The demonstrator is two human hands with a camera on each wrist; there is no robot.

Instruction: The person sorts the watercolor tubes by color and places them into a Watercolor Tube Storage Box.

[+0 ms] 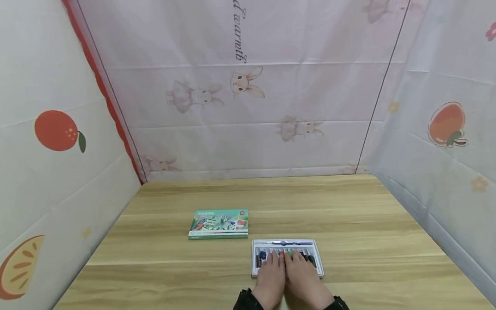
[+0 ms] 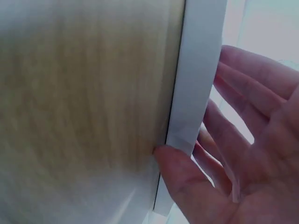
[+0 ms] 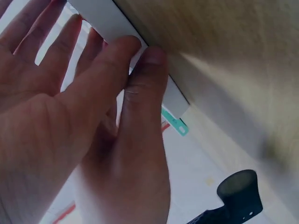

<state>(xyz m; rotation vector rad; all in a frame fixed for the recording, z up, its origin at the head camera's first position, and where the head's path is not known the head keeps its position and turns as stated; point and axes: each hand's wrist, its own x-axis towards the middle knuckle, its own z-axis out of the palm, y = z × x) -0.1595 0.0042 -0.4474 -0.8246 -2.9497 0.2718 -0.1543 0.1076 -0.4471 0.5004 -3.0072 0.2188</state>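
A shallow white tray (image 1: 253, 258) of small capped tubes (image 1: 258, 260) lies in front of me in the head view. A thin blue paintbrush (image 1: 294, 243) rests along its far side. My left hand (image 1: 270, 277) reaches over the near rim, its straight fingers lying on the middle tubes. Right beside it, my right hand (image 1: 304, 274) lies over the tubes in the same way. In the left wrist view the left thumb (image 2: 180, 168) meets the tray's near wall (image 2: 198, 70). Both thumbs come together at that wall in the right wrist view. The hands cover the middle tubes.
A flat green illustrated box (image 1: 218, 224) lies to the left of the tray and farther back on the wood-grain table (image 1: 162, 267). Printed fabric walls (image 1: 248, 142) enclose the table's back and sides. A black cup-shaped piece (image 3: 238, 186) shows low in the right wrist view.
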